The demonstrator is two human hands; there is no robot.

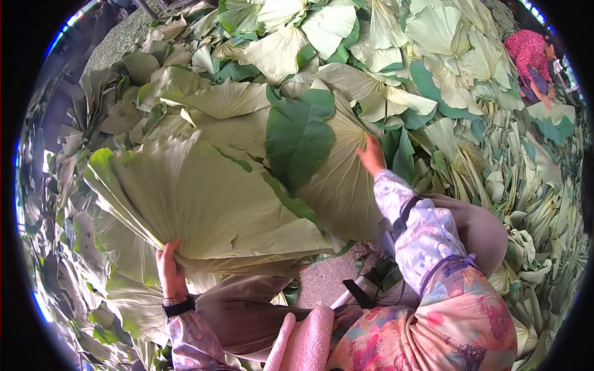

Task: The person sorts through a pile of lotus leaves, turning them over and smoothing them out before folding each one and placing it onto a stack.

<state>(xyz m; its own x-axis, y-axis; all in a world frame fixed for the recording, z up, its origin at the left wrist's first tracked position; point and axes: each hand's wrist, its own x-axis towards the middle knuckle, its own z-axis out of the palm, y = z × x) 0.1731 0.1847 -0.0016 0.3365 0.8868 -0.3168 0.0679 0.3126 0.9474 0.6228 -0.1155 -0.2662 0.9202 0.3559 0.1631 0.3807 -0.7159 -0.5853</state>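
My left hand (171,272) is closed on the gathered edge of a large folded lotus leaf (204,198), pale green with a darker green rim. This leaf spreads in front of my lap, over other leaves. Farther forward on the right, my right hand (372,156) pinches another lotus leaf (340,167) near the point where its veins meet. That leaf has its pale veined underside up, and a dark green part (300,136) lies over its left side. Some fingertips of both hands are hidden by the leaves.
A deep heap of lotus leaves (334,31) surrounds me ahead and on both sides. Stacked folded leaves (520,167) stand at the right. Another person (531,59) in a red top bends over leaves at the far right. Grey floor (322,284) shows between my knees.
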